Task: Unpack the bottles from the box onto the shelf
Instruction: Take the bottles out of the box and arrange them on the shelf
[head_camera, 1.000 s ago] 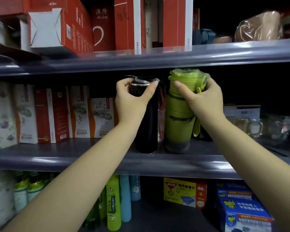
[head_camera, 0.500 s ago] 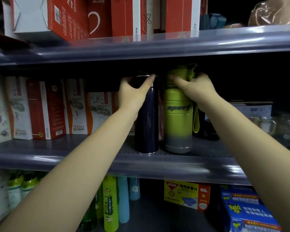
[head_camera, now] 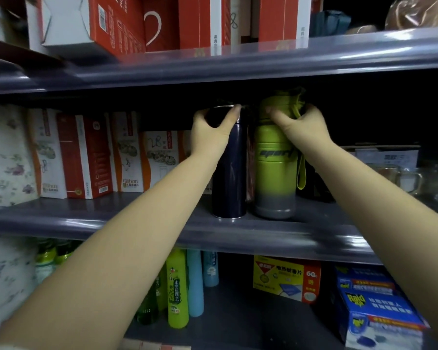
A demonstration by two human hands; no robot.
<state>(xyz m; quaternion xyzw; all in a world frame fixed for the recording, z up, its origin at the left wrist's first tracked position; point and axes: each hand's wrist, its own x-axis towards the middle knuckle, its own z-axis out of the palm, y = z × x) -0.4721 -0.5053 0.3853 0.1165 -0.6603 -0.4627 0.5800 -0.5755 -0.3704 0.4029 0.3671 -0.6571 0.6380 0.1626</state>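
Observation:
A dark navy flask stands upright on the middle shelf, close to its front edge. My left hand grips the flask's top, thumb and fingers curled round the cap. Right beside it stands a lime-green sport bottle with a grey base and a hanging green strap. My right hand grips the green bottle's lid from the right side. Both bottle tops reach up close under the upper shelf. The box the bottles came from is out of view.
Red and white cartons fill the middle shelf's left half; glass mugs and a white box sit at its right. Below are green and blue spray bottles, a yellow box and blue Raid boxes. Red cartons line the top shelf.
Both bottles went from slightly tilted and lifted to standing on the shelf, pushed a little deeper. The view has moved closer and both hands stay on the bottle tops.

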